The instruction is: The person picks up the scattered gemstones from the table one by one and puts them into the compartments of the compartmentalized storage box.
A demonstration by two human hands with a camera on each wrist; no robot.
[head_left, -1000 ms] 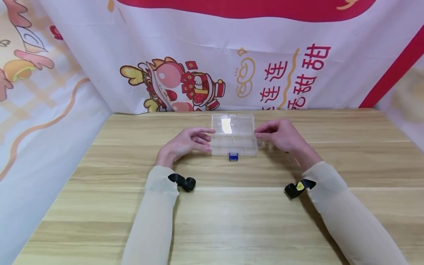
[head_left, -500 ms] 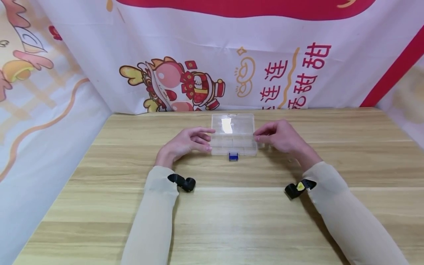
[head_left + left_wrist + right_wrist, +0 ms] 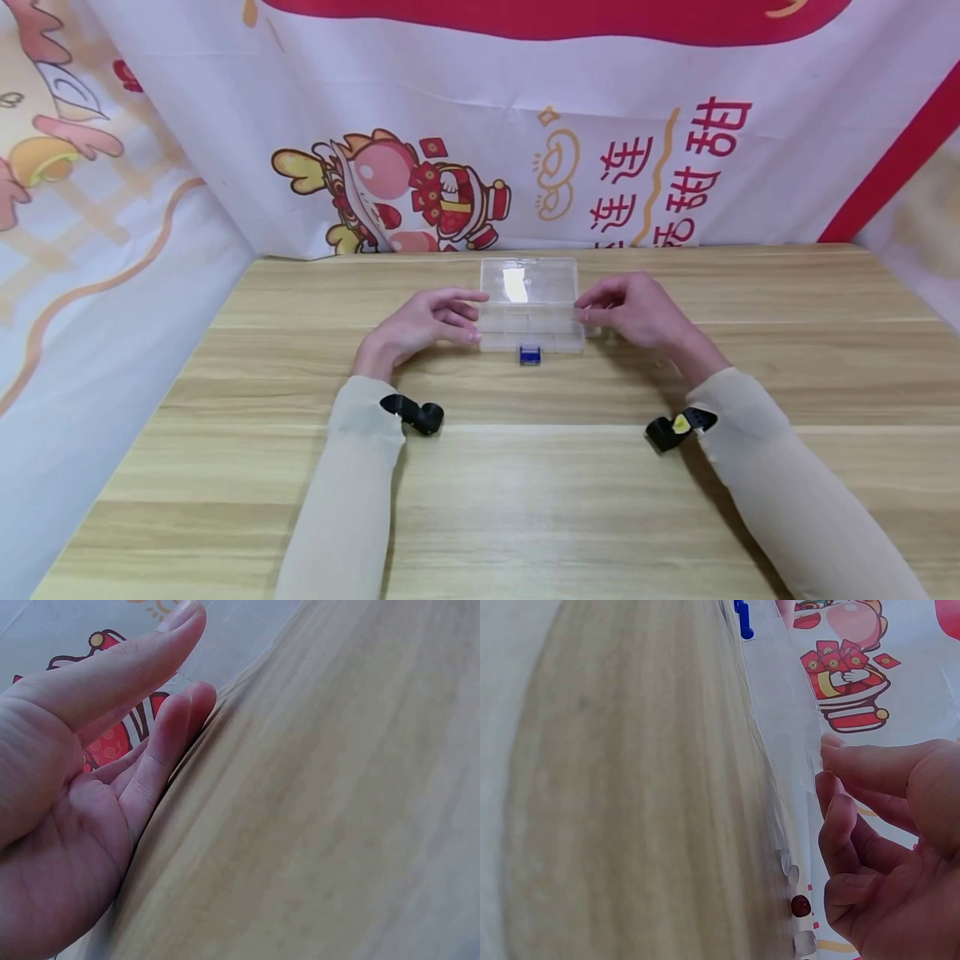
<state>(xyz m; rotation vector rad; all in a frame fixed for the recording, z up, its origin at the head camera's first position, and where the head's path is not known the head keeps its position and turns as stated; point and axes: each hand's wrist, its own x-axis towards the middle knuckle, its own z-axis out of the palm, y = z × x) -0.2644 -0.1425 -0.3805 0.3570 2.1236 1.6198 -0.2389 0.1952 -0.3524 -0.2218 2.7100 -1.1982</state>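
Observation:
A clear plastic compartment box point(image 3: 555, 340) stands on the table with its lid point(image 3: 551, 279) raised at the back. A blue latch point(image 3: 530, 356) hangs at the front edge; it also shows at the top of the right wrist view. My left hand point(image 3: 423, 325) touches the box's left side, thumb near the front corner and index finger by the hinge line. At the right side, my right hand point(image 3: 637, 312) touches the end wall with its thumb and index fingertips, the other fingers loosely bent. The compartments look bare from the head view.
Beside the box, under my right hand, lie a small dark red bead-like piece point(image 3: 801, 906) and small clear pieces point(image 3: 805, 943), mostly hidden in the head view. A printed cloth point(image 3: 450, 100) hangs behind the wooden table point(image 3: 510, 500). Wrist cameras sit on both sleeves.
Hardly anything differs. My right hand's fingertips have shifted very slightly toward the box; the left hand, box and raised lid stay in place.

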